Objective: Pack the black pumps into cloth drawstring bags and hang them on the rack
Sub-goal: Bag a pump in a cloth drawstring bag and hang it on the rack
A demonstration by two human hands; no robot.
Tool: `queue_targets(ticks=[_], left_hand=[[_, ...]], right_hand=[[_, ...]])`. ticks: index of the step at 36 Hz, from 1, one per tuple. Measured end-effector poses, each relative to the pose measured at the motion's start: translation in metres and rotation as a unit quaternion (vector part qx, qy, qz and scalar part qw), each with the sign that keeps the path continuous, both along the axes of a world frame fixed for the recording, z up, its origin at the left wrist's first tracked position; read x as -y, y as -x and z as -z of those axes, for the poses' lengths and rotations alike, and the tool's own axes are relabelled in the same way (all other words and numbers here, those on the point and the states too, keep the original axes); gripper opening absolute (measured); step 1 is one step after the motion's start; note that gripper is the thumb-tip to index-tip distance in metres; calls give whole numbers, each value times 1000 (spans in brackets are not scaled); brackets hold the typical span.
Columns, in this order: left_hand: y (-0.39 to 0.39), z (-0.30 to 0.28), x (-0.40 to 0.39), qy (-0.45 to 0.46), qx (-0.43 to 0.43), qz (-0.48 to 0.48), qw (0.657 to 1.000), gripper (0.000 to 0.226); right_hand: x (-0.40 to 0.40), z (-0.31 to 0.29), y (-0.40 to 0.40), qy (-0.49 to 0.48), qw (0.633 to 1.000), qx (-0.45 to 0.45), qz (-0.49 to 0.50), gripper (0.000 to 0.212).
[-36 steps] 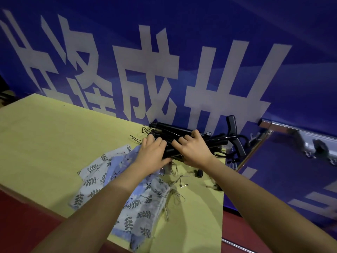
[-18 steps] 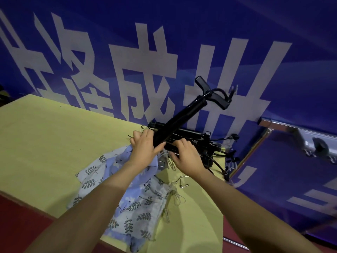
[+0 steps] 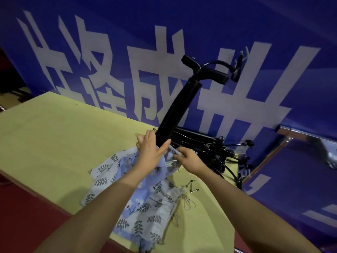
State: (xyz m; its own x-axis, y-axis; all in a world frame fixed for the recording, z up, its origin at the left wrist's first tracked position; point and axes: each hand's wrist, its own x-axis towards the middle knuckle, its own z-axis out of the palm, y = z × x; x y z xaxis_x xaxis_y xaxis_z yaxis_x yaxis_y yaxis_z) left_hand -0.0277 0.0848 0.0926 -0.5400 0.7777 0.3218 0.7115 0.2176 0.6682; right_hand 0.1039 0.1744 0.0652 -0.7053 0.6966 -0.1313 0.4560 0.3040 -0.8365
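The left hand (image 3: pixel 151 152) grips the lower end of a black pump (image 3: pixel 177 105), which tilts up to the right with its T-handle (image 3: pixel 206 73) and hose (image 3: pixel 221 63) against the blue banner (image 3: pixel 237 24). The right hand (image 3: pixel 189 159) pinches the gathered mouth of a cloth bag (image 3: pixel 165 162) just under the pump's base. More leaf-print bags (image 3: pixel 144 207) lie spread on the yellow bench (image 3: pixel 63 143). A pile of black pumps (image 3: pixel 206 145) lies behind the hands, and small metal needles (image 3: pixel 192 187) sit near the bags.

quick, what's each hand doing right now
Left hand: grip closed round the lower end of the raised black pump.
Right hand: grip pinching the mouth of the cloth bag.
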Motion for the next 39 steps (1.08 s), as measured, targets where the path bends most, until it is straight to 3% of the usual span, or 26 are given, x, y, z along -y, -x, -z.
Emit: queue_targets(ticks=[6, 14, 19, 22, 26, 30, 33, 39], left_hand=[[2, 0, -7, -2, 30, -31, 999, 37], [7, 15, -7, 19, -5, -58, 998, 52], [6, 20, -4, 56, -40, -55, 996, 46], [4, 21, -3, 69, -55, -48, 995, 41], [4, 22, -3, 80, -62, -31, 994, 39], [15, 19, -4, 173, -101, 24, 980, 44], [24, 25, 0, 222, -121, 85, 964, 61], [29, 27, -2, 162, -21, 110, 980, 66]], right_hand=[[2, 9, -15, 14, 1000, 21, -14, 27], [2, -27, -5, 98, 984, -121, 89, 36], [8, -58, 6, 48, 981, -168, 90, 36], [10, -65, 13, 66, 977, -196, 52, 29], [9, -66, 26, 76, 962, -242, 97, 44], [4, -49, 32, -13, 971, -178, 159, 29], [2, -40, 34, -96, 969, -128, 189, 24], [6, -28, 37, -208, 955, 3, 212, 45]])
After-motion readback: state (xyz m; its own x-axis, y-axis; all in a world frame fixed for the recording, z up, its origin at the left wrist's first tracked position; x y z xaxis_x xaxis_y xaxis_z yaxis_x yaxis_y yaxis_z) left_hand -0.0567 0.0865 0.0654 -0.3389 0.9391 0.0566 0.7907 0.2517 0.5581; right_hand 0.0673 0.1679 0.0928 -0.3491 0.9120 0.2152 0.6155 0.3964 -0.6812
